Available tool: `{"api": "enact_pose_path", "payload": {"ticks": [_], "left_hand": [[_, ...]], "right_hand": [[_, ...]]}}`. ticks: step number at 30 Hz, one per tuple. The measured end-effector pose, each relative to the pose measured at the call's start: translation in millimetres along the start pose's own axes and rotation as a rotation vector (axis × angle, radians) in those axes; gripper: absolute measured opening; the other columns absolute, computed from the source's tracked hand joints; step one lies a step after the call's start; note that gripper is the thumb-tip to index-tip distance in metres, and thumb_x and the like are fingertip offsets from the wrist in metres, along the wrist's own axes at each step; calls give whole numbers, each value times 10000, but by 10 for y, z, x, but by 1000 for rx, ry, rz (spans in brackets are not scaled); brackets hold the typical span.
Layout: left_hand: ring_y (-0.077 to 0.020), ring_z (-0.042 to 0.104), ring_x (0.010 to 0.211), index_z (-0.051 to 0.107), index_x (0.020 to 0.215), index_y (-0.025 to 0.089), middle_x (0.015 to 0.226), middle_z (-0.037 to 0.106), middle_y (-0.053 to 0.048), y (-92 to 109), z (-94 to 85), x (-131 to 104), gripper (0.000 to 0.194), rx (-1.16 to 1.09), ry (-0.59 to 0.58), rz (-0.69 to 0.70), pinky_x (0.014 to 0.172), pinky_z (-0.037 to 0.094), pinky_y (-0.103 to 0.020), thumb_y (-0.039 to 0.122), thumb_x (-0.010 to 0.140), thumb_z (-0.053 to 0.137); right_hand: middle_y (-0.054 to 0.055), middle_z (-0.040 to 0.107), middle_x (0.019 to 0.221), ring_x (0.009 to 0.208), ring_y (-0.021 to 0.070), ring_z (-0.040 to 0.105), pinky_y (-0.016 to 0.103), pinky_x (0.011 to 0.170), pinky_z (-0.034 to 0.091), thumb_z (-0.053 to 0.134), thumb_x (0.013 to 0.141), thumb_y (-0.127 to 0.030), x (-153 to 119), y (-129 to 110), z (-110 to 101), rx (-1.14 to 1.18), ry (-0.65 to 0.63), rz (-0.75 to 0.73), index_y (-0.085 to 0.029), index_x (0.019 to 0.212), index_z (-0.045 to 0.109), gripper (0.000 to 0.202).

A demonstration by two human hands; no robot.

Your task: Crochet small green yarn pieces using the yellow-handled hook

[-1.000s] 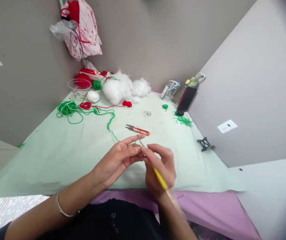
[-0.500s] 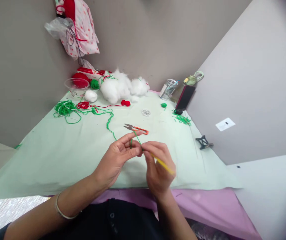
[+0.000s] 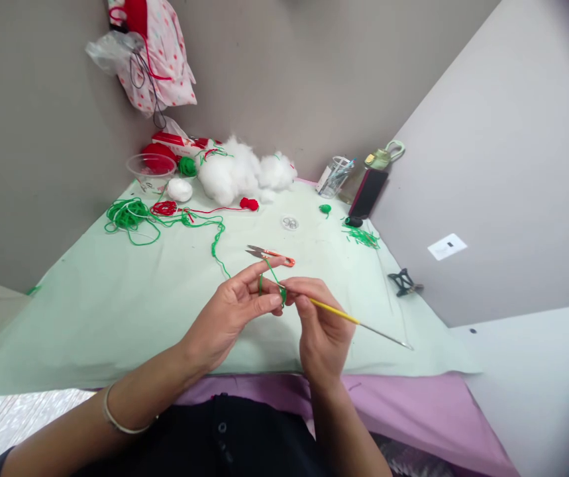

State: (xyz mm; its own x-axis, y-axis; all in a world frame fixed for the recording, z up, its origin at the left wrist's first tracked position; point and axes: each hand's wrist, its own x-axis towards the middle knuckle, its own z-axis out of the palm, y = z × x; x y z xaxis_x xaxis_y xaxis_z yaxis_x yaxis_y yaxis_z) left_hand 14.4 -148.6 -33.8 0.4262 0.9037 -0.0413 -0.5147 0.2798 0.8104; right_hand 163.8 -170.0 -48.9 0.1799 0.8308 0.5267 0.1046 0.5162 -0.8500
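My left hand (image 3: 234,308) pinches a small green yarn piece (image 3: 283,296) between thumb and fingers, with green yarn (image 3: 217,246) looped over its raised index finger. In my right hand (image 3: 326,331) is a yellow-handled crochet hook (image 3: 334,309), held like a pen. Its near tip meets the green piece between the hands, and its metal far end points to the lower right. Just beyond my fingertips lie orange thread snips (image 3: 279,257), blades to the left.
Green yarn (image 3: 128,213), red yarn (image 3: 165,209), white stuffing (image 3: 229,172) and a clear bowl (image 3: 151,173) stand at the back left. A clear cup (image 3: 334,177), phone (image 3: 369,193), green scraps (image 3: 363,237) and black stand (image 3: 404,283) are on the right.
The hook has swung, so its metal far end now shows to the right. My right hand has turned and shifted slightly right; more of the green piece shows between my fingers.
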Motion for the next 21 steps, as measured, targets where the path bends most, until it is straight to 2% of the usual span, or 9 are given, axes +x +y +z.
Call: {"api": "enact_pose_path", "payload": {"ticks": [5,7,9,12,14,15,16,18,21], "left_hand": [[-124,592,797,750,1267,295,855,631,21,48,-38,-5,435,36,-20,-51,888,446,-291,180,848,781],[-121,575,791,758,1258,299,847,615,23,52,-59,-5,417,67,-10,-34,865,441,-279,187,857,771],[-121,559,798,762,1257,297,844,608,22,40,-65,-4,417,95,13,-3,841,439,-263,187,855,772],[-124,556,805,752,1274,283,822,616,24,5,-41,2,464,74,62,32,825,449,-248,181,824,807],[-129,582,816,743,1285,261,822,642,17,-15,-24,13,480,-17,69,-21,834,469,-253,194,816,822],[-129,594,818,741,1284,245,833,656,7,-21,-21,21,473,-78,63,-71,841,482,-258,202,819,821],[-126,603,814,743,1279,227,845,666,-3,-24,-23,30,461,-137,56,-122,846,494,-260,205,824,818],[-108,606,788,758,1250,195,856,666,-13,-25,-38,49,424,-218,50,-184,841,508,-249,194,829,810],[-91,603,772,768,1233,199,861,648,-4,-21,-53,62,387,-198,30,-145,835,510,-228,178,847,786]], "right_hand": [[41,756,896,663,145,670,313,635,561,549,1033,-348,4,16,-74,210,-9,177,-226,952,735,237],[38,759,897,659,143,686,309,633,572,498,1055,-326,-1,1,-104,176,-24,163,-227,964,716,256],[34,759,906,710,151,710,315,674,590,476,1057,-251,-22,-3,-112,-13,-52,27,-246,1028,719,246],[57,761,977,858,187,733,329,743,610,566,995,-139,-73,36,-84,-402,-98,-367,-265,1148,724,253],[85,746,1053,939,203,729,328,761,615,632,946,-84,-98,69,-57,-559,-69,-561,-260,1170,733,302],[92,734,1077,958,204,723,328,766,615,638,939,-72,-102,77,-48,-575,-45,-577,-256,1166,737,308],[91,725,1072,953,200,717,332,766,613,622,950,-74,-99,78,-43,-545,-22,-537,-252,1155,738,295],[69,713,991,867,182,701,338,733,603,555,995,-113,-73,57,-41,-369,16,-351,-245,1105,736,250],[35,695,883,711,150,647,321,641,565,507,1034,-192,-3,5,-42,-71,51,-112,-242,1011,731,230]]}}
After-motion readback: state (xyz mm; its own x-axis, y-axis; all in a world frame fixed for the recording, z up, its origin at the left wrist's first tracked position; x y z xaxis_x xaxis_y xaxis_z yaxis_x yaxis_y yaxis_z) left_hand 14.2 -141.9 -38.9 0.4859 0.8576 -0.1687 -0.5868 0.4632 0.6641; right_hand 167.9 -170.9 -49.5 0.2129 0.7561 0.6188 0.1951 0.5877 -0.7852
